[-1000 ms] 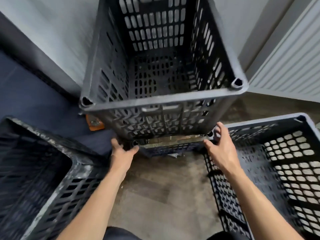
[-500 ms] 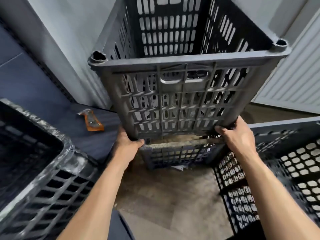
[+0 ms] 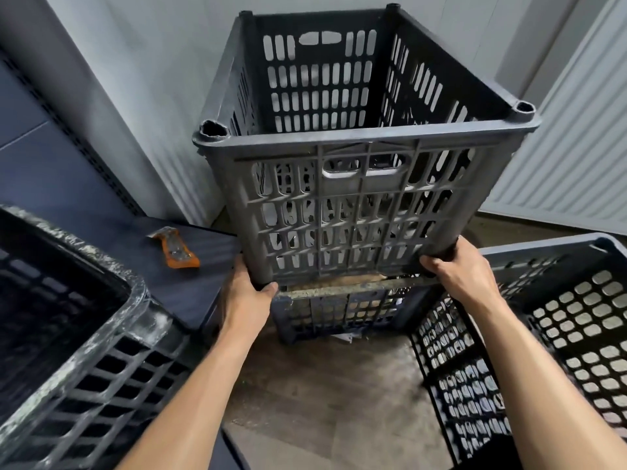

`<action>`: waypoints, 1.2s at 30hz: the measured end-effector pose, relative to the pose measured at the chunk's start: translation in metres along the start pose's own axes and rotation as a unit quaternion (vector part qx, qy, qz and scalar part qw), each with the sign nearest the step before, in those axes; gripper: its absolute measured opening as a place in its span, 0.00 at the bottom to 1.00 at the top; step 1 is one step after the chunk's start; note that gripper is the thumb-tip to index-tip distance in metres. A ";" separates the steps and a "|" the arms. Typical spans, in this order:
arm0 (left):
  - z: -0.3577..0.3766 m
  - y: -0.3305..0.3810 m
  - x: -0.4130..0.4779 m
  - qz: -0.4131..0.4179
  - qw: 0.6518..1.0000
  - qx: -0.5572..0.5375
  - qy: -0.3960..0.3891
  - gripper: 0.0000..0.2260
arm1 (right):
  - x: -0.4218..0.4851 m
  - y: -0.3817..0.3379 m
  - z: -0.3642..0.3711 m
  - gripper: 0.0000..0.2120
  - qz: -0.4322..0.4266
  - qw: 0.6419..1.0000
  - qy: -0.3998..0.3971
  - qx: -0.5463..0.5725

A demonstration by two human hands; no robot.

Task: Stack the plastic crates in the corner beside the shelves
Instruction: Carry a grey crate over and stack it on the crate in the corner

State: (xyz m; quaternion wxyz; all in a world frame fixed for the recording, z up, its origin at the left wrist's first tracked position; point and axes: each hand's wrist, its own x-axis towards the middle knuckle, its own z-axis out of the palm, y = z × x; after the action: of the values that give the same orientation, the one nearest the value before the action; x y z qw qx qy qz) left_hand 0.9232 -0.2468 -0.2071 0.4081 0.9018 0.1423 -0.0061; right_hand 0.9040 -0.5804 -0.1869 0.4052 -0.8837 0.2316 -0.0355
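A tall dark grey slotted crate point(image 3: 342, 198) stands in the corner on top of a lower crate point(image 3: 339, 310), whose dirty rim shows just under it. My left hand point(image 3: 246, 296) grips the upper crate's near bottom left corner. My right hand point(image 3: 458, 269) grips its near bottom right corner. The upper crate is open at the top and holds nothing. A worn black crate point(image 3: 68, 334) with a whitish scuffed rim sits at the near left. Another black crate point(image 3: 543, 334) with round holes sits at the near right.
A dark shelf board point(image 3: 190, 283) on the left carries an orange-handled tool point(image 3: 176, 249). Grey walls meet behind the stack, and a white ribbed radiator point(image 3: 576, 130) is at the right. Brown floor point(image 3: 332, 401) lies between the two near crates.
The upper crate has swung from tipped toward me to nearly upright on the lower crate. Both hands moved from its bottom edge to gripping its bottom corners.
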 end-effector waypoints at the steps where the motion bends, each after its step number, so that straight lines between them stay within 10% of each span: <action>1: 0.001 0.000 -0.001 -0.001 1.000 -0.001 -0.003 0.28 | 0.000 0.002 -0.001 0.15 -0.001 1.000 -0.005 0.001; 36: 0.008 -0.011 -0.006 0.063 0.996 0.047 0.036 0.31 | 0.003 0.005 0.006 0.18 0.006 1.000 0.026 -0.014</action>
State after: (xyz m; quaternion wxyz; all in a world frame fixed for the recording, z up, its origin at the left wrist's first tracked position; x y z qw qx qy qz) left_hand 0.9158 -0.2469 -0.2197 0.3598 0.9266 0.0993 0.0452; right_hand 0.9067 -0.5799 -0.1949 0.3868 -0.8867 0.2479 -0.0524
